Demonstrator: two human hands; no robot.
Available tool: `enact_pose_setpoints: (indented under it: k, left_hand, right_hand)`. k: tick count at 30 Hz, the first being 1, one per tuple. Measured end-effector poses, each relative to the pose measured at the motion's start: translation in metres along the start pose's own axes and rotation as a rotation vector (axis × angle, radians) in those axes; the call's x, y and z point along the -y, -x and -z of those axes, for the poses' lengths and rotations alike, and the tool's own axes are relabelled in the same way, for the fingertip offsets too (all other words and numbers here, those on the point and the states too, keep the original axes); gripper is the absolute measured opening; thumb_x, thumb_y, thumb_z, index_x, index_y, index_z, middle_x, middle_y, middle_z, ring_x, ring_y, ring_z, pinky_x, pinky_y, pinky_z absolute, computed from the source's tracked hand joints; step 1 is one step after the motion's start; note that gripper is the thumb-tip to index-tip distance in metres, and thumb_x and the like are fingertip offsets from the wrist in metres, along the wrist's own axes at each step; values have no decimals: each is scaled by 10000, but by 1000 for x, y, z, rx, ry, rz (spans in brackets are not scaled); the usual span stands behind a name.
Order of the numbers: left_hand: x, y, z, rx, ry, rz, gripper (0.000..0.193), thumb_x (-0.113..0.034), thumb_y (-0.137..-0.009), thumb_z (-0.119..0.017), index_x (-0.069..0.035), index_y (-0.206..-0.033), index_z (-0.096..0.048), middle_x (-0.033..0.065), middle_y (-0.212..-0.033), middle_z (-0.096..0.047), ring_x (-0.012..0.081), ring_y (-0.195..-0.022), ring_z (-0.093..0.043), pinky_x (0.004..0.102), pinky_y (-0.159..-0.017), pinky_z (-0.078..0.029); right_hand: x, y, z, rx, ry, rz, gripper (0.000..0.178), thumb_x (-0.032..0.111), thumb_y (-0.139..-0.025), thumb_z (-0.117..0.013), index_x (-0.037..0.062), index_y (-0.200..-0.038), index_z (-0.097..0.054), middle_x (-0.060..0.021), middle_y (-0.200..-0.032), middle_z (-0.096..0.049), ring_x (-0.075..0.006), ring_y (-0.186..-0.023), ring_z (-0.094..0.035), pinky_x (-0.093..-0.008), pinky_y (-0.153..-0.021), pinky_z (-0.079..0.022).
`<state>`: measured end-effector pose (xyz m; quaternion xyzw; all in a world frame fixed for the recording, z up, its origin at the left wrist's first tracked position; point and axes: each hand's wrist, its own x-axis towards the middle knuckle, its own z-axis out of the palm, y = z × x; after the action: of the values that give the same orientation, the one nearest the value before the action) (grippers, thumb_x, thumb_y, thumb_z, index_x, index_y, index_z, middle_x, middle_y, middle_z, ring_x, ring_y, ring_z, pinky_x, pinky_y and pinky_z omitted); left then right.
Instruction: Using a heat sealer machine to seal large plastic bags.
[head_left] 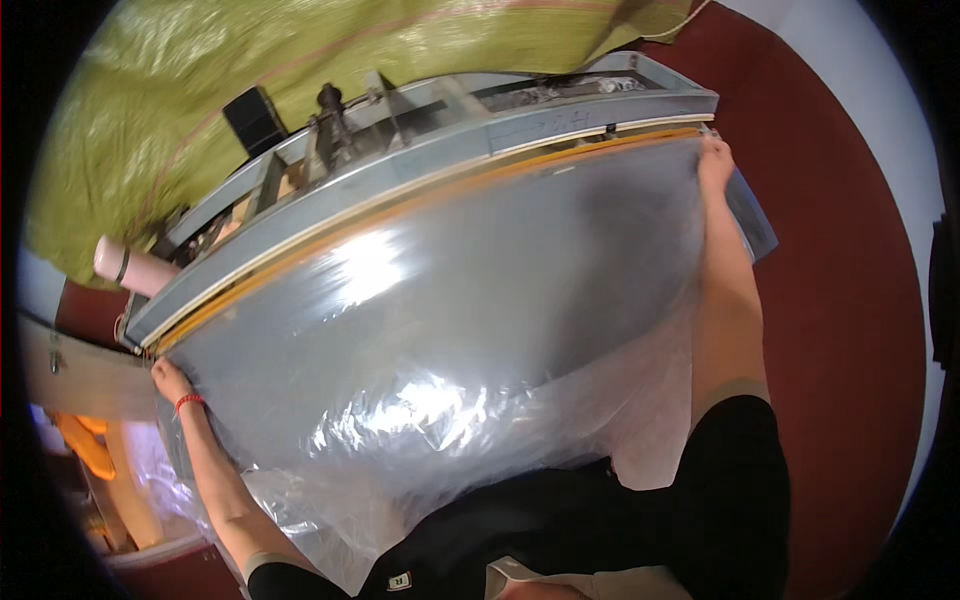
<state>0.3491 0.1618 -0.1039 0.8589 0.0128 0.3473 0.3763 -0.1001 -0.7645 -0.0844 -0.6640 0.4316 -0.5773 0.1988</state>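
a wide clear plastic sheet is held stretched against the orange sealing strip of the grey machine, its ends pinched by the left hand and right hand. alignment seems in hand; next, the edge likely needs keeping taut and straight.

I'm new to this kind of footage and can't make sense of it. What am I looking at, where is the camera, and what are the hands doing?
The camera sits on a person's head and looks down, with a wide lens that bends straight edges. The two bare arms are the person's own. The left hand and the right hand are spread wide, each holding one end of a large clear plastic sheet, stretched flat against the orange strip along a long grey machine. Slack plastic bunches near the body. A pink bottle lies at the left, green sacking behind, dark red floor to the right.
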Motion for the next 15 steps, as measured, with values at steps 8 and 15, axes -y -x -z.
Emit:
enact_pose_setpoints:
  k: [8,15]
  left_hand:
    - [-14,-15,-46,72,274,121,220,-213,-830,-510,-40,-693,-503,-38,-612,-432,69,-568,-372,220,-523,-330]
    - [-33,-10,-50,142,682,471,131,-109,-840,-445,-40,-740,-495,29,-723,-498,115,-639,-493,292,-605,-509]
  right_hand:
    - [-26,-24,-18,-66,-42,-3,168,160,-693,-652,22,-686,-555,-30,-674,-550,-85,-600,-476,-226,-588,-404]
    - [1,-34,0,-153,79,-78,210,201,-814,-472,8,-735,-492,-132,-670,-559,-190,-508,-539,-314,-463,-451]
